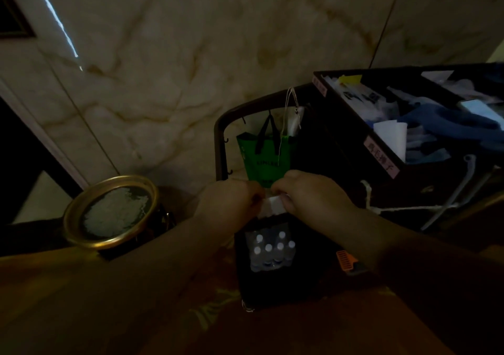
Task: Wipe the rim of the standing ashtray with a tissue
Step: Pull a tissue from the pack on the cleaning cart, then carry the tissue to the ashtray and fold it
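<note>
The standing ashtray (81, 241) is at the lower left, a round bowl with a gold rim and pale gravel inside. A small white tissue (272, 206) is pinched between both hands in the middle of the view. My left hand (229, 202) holds its left edge and my right hand (313, 196) holds its right edge, fingers curled on it. Both hands hover to the right of the ashtray, apart from it, above a dark lower shelf. Most of the tissue is hidden by my fingers.
A dark housekeeping cart (403, 169) stands at the right, its top tray full of supplies. A green bag (261, 161) hangs from the cart's handle bar (218, 136). A pack of water bottles (272, 251) sits below my hands. A marble wall is behind.
</note>
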